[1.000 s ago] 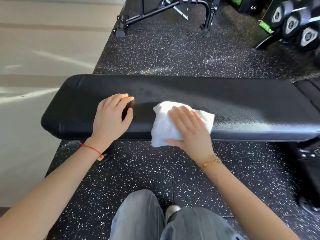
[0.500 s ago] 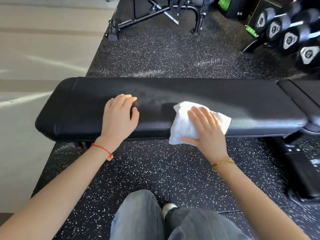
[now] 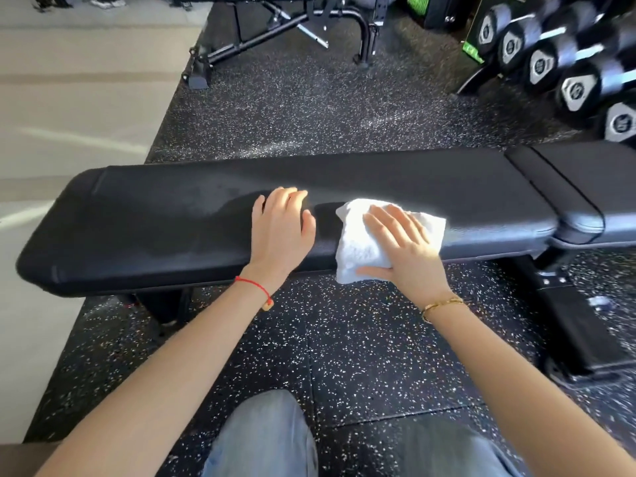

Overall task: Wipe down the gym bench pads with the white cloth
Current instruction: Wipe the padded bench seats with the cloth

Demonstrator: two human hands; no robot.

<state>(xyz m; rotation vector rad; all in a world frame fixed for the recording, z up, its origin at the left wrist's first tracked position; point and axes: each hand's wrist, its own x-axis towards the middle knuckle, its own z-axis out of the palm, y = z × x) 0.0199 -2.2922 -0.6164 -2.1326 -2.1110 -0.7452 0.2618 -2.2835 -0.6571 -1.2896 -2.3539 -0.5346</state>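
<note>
Running left to right, bench pad (image 3: pixel 179 232) — right hand (image 3: pixel 409 253) flat on white cloth (image 3: pixel 358 249), left hand (image 3: pixel 280 232) flat.

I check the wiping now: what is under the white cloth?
The long bench pad lies under the white cloth, pressed by the right hand. The covered pad surface cannot be seen.

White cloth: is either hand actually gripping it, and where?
Not gripped: the right hand presses the white cloth flat on the bench pad, thumb along its near edge. Left hand holds nothing.
</note>
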